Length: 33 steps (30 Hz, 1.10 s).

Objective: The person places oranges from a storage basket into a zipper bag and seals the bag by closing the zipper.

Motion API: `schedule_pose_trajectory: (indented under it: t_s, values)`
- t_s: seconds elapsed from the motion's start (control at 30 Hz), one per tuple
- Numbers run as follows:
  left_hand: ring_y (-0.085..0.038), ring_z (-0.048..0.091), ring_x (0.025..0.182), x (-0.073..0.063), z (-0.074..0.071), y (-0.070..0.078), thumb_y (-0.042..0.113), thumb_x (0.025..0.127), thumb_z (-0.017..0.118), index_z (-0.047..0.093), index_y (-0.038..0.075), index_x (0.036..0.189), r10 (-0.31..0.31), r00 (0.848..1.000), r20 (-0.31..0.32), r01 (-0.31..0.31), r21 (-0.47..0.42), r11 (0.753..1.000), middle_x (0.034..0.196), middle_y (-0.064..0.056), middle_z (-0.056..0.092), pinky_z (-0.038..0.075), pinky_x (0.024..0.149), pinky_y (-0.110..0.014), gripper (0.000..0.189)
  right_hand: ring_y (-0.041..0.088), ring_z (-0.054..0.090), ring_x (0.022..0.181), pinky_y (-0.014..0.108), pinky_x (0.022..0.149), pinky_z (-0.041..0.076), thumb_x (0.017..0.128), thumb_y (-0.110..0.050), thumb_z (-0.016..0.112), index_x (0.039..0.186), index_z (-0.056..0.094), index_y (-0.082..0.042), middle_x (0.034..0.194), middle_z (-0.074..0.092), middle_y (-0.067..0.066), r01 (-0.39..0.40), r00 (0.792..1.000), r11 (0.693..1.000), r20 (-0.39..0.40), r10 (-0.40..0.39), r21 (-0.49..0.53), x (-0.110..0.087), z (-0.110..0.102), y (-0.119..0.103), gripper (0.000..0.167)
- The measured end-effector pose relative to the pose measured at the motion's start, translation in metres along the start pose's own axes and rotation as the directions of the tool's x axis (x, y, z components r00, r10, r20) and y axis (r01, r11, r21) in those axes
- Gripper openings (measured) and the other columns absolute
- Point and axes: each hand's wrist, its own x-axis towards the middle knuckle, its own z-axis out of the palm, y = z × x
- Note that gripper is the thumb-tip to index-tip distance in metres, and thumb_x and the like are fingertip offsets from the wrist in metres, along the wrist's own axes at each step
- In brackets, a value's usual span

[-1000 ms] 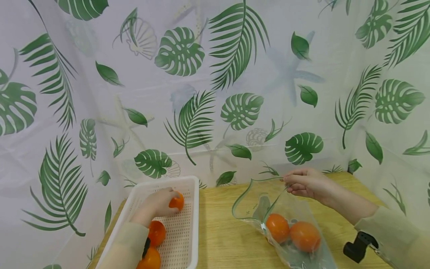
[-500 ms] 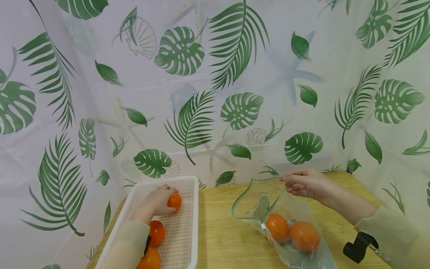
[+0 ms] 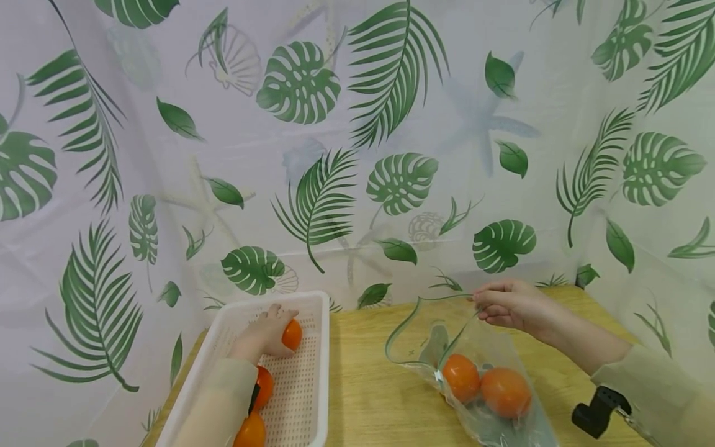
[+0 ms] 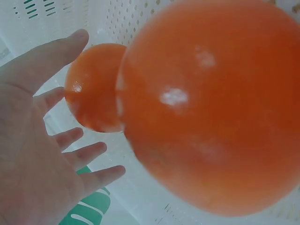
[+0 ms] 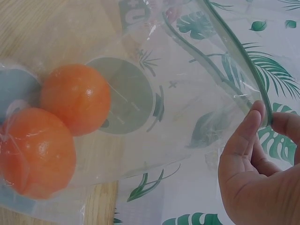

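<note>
My left hand (image 3: 268, 334) reaches into the white perforated basket (image 3: 323, 385), fingers spread beside an orange (image 3: 293, 335). In the left wrist view, the thumb (image 4: 51, 58) and fingers lie alongside that orange (image 4: 93, 93), with straight, parted fingers. A nearer orange (image 4: 215, 112) fills much of that view. My right hand (image 3: 514, 307) pinches the green-edged rim of a clear zip bag (image 3: 427, 323) between thumb and fingers and holds its mouth wide. Inside the bag rest two oranges, one (image 5: 75, 98) touching the other (image 5: 37, 152).
Two more oranges, one (image 3: 265, 386) and one (image 3: 250, 429), lie in the basket under the left forearm. Basket and bag stand on a wooden table (image 3: 380, 385). A leaf-printed curtain (image 3: 391, 124) rises behind and at both sides. Each wrist wears a black device (image 3: 600, 411).
The left hand has shifted slightly over the orange and its fingers have spread; the orange moved a little left. The right hand and bag stay still.
</note>
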Motion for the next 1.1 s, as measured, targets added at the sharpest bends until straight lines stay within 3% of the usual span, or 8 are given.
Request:
schedule_pose_trajectory:
  t_s: [0.23,0.43,0.63,0.8,1.1]
  values:
    - [-0.046,0.050,0.136,0.006,0.000,0.001,0.020,0.081,0.092,0.049,0.017,0.157,-0.017,1.000,0.013,0.017,0.003,1.000,0.164,-0.025,0.034,0.049,0.109,-0.067,0.088,0.004,0.072,0.078,0.019,0.076,0.062,0.108,-0.013,0.058,0.114,0.073,-0.008,0.089,0.074,-0.007,-0.009,1.000,1.000,-0.011,0.010,0.012,0.002,-0.002,0.001,0.017]
    - [-0.045,0.049,0.137,0.010,0.001,0.004,0.013,0.078,0.095,0.052,0.015,0.155,-0.032,0.999,0.015,0.032,-0.003,0.999,0.164,-0.025,0.032,0.049,0.110,-0.065,0.088,0.004,0.073,0.079,0.019,0.076,0.062,0.108,-0.013,0.058,0.119,0.070,-0.003,0.090,0.073,-0.006,-0.004,1.000,1.000,-0.008,0.005,0.012,0.003,-0.001,0.001,0.019]
    - [-0.044,0.049,0.135,0.016,0.011,0.000,0.010,0.073,0.097,0.054,0.019,0.154,-0.053,0.999,0.005,0.053,0.011,0.999,0.161,-0.023,0.035,0.053,0.106,-0.062,0.092,0.004,0.072,0.078,0.019,0.076,0.062,0.107,-0.013,0.058,0.113,0.073,-0.008,0.090,0.073,-0.007,-0.007,1.000,1.000,-0.002,0.007,0.010,0.004,0.000,0.002,0.016]
    - [-0.044,0.054,0.129,0.019,0.017,-0.001,0.011,0.070,0.099,0.055,0.021,0.151,-0.025,1.000,-0.005,0.026,0.040,0.999,0.153,-0.024,0.039,0.058,0.096,-0.058,0.093,0.004,0.072,0.078,0.019,0.076,0.062,0.107,-0.013,0.058,0.113,0.073,-0.008,0.089,0.073,-0.007,-0.013,1.000,1.000,-0.006,0.013,0.013,0.004,0.000,0.002,0.016]
    - [-0.042,0.055,0.119,0.013,0.017,0.010,0.005,0.068,0.098,0.057,0.020,0.146,-0.024,1.000,-0.009,0.024,-0.002,1.000,0.145,-0.025,0.045,0.059,0.092,-0.058,0.090,0.004,0.072,0.077,0.019,0.076,0.062,0.107,-0.013,0.059,0.108,0.075,-0.011,0.088,0.073,-0.007,-0.018,1.000,0.999,-0.015,0.018,0.033,0.003,-0.001,0.004,0.016]
